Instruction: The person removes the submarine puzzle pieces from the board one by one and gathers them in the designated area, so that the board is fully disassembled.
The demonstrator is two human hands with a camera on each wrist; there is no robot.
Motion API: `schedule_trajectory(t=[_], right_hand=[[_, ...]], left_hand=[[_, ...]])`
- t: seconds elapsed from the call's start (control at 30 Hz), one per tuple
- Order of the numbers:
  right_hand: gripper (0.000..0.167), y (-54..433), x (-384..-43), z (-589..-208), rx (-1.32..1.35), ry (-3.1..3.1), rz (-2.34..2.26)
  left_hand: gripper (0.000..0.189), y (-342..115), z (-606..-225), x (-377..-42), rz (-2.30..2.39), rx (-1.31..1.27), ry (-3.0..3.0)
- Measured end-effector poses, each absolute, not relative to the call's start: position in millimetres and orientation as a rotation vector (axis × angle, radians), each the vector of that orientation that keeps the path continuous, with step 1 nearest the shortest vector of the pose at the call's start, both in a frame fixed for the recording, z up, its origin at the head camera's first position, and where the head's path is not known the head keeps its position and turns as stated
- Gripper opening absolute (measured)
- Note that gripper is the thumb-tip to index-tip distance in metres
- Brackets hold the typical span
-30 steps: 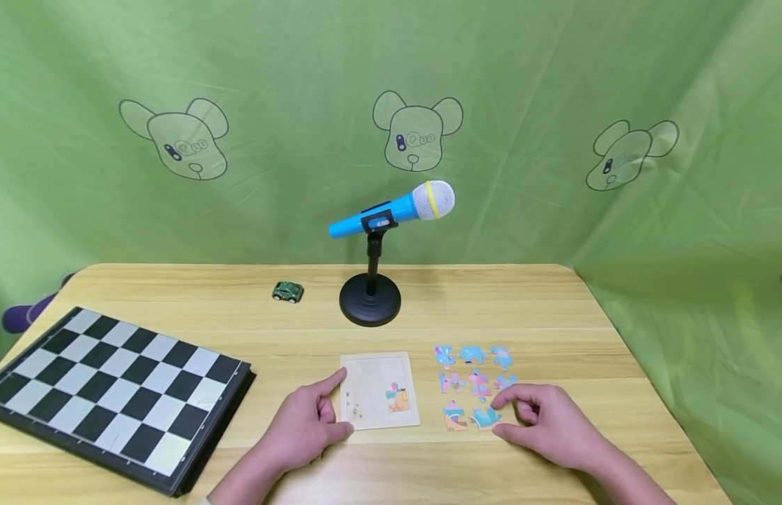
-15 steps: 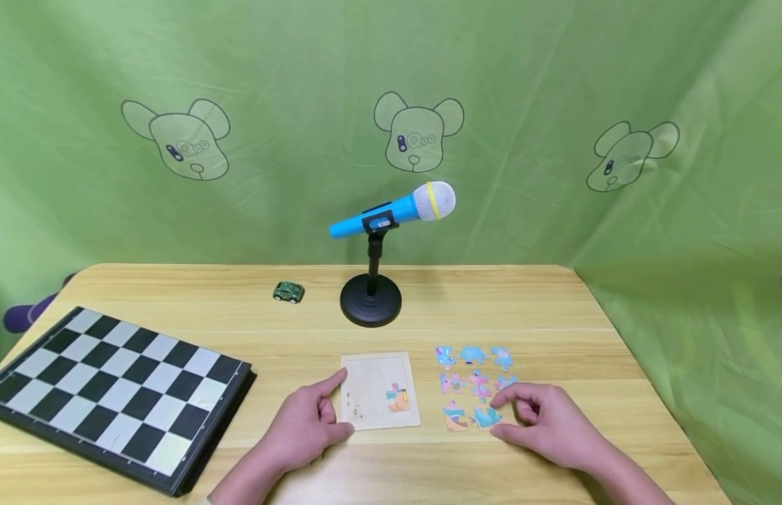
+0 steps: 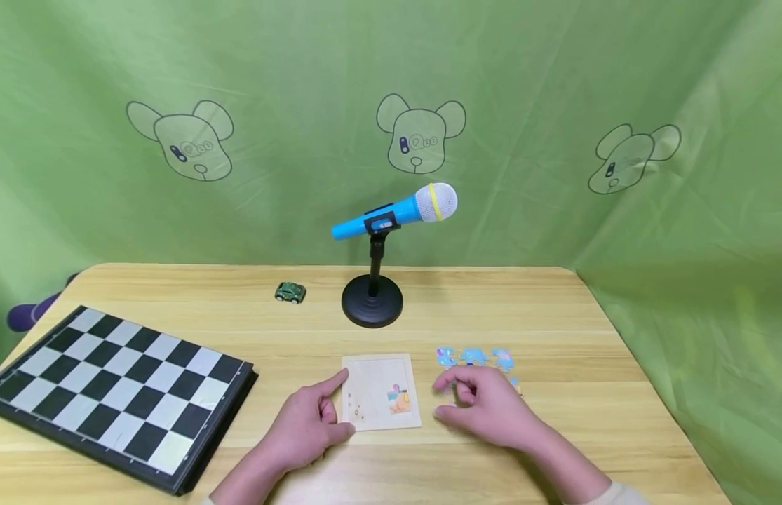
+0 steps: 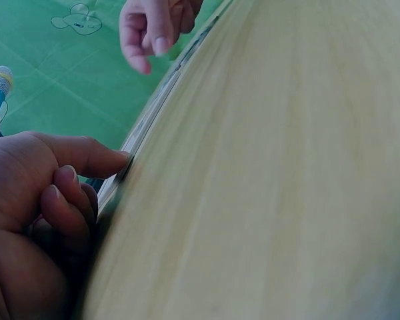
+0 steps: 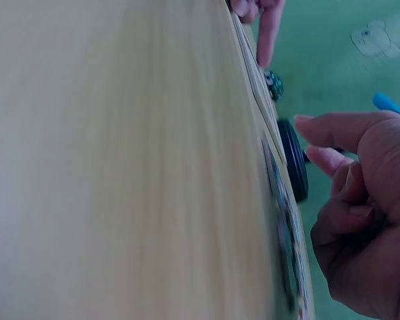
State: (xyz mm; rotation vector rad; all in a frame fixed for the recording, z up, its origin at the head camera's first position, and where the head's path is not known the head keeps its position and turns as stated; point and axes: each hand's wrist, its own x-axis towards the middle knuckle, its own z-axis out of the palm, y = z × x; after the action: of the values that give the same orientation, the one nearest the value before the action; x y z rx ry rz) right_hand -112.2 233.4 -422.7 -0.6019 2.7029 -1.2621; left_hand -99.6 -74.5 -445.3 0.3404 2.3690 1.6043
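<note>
My left hand (image 3: 311, 424) lies at the left side of a small square wooden jigsaw tray (image 3: 372, 372). Its index fingertip touches the upper left edge and its thumb rests by the lower left corner. A few printed pieces, orange and blue, sit in the tray's lower right. To the right, my right hand (image 3: 485, 403) hovers over loose jigsaw pieces (image 3: 473, 355) and hides many of them. Between its thumb and index finger (image 5: 340, 130) there is a gap in the right wrist view, with nothing seen in it; the other fingers curl in.
A blue toy microphone (image 3: 397, 210) on a black stand (image 3: 372, 305) rises behind the tray. A small green toy car (image 3: 290, 292) stands left of it. At the left lies a folding chessboard (image 3: 122, 393). Green curtain (image 3: 302, 91) hangs behind the wooden table (image 3: 491, 308).
My right hand has moved left, from the teal piece at the lower right to above the left part of the loose pieces. My left hand stays at the tray's edge.
</note>
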Motion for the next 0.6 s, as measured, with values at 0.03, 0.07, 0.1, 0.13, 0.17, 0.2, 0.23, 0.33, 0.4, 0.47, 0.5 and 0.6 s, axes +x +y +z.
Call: schedule_trajectory(t=[0.03, 0.07, 0.1, 0.13, 0.17, 0.2, 0.23, 0.33, 0.4, 0.47, 0.5, 0.6], right_hand=[[0.027, 228.6, -113.3, -423.1, -0.59, 2.695, -1.263], [0.027, 224.0, -114.3, -423.5, -0.58, 2.687, -1.26], [0.026, 219.7, -115.3, -424.4, -0.568, 2.683, -1.252], [0.026, 215.9, -116.3, -425.2, -0.565, 2.674, -1.252], [0.026, 212.2, -117.3, -426.0, -0.565, 2.674, -1.242], [0.026, 208.7, -118.0, -426.4, -0.562, 2.675, -1.23], [0.026, 205.4, -118.7, -426.4, -0.56, 2.675, -1.219], [0.027, 196.8, -120.5, -425.3, -0.558, 2.684, -1.178], [0.027, 192.2, -121.5, -424.1, -0.555, 2.696, -1.141], [0.026, 188.8, -122.4, -423.4, -0.552, 2.711, -1.109], [0.026, 187.4, -122.9, -423.4, -0.551, 2.718, -1.094], [0.025, 184.4, -124.8, -424.1, -0.551, 2.729, -1.064]], left_hand=[[0.085, -74.4, -445.1, -99.7, 1.605, 0.341, 2.37], [0.085, -74.2, -445.1, -99.8, 1.608, 0.341, 2.368], [0.085, -74.0, -444.9, -99.7, 1.615, 0.342, 2.363], [0.085, -73.8, -444.8, -99.8, 1.616, 0.344, 2.362], [0.085, -73.7, -444.7, -99.9, 1.617, 0.345, 2.361], [0.085, -73.5, -444.8, -100.0, 1.619, 0.346, 2.36], [0.085, -73.4, -444.7, -100.1, 1.619, 0.345, 2.36], [0.085, -73.6, -444.8, -100.5, 1.613, 0.343, 2.369], [0.085, -73.8, -445.1, -100.6, 1.613, 0.339, 2.371], [0.085, -74.0, -444.9, -100.6, 1.611, 0.333, 2.37], [0.085, -74.0, -444.9, -100.6, 1.611, 0.331, 2.37], [0.084, -74.2, -444.6, -100.6, 1.594, 0.32, 2.377]])
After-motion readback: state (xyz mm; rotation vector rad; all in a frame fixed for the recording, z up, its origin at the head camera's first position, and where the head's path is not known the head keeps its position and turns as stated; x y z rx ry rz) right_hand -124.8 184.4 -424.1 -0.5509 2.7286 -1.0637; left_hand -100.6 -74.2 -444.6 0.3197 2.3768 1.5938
